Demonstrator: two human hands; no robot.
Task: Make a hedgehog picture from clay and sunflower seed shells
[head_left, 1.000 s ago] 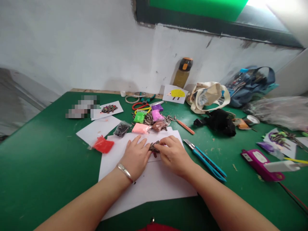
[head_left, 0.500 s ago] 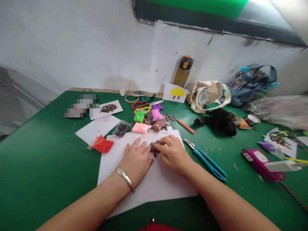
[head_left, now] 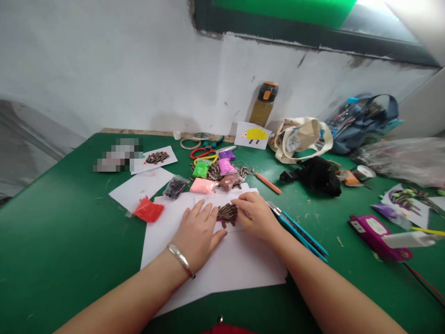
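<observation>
A small hedgehog-like figure of striped sunflower seeds point(head_left: 227, 212), with brown feet below, lies on a white card point(head_left: 217, 199) over larger white paper sheets point(head_left: 243, 264). My left hand point(head_left: 197, 232), with a silver bangle at the wrist, rests flat on the paper, fingers spread, fingertips at the figure's left edge. My right hand point(head_left: 255, 214) is at the figure's right edge, fingers bent and apart; I see nothing held in it. Behind the hands lie packets of clay: black point(head_left: 175, 187), peach point(head_left: 202, 185), brown point(head_left: 230, 181), green point(head_left: 200, 169), pink point(head_left: 226, 166).
A blue utility knife point(head_left: 301, 234) and an orange-handled tool point(head_left: 267, 182) lie to the right. Red clay point(head_left: 149, 209) is at left. Farther right are a magenta device point(head_left: 377, 237), black cloth point(head_left: 318, 176) and a cream bag point(head_left: 302, 139). A bottle point(head_left: 264, 104) stands by the wall.
My right hand has lifted off the seeds and shifted slightly right, uncovering more of the figure. My left hand stays nearly still, its thumb slightly farther right.
</observation>
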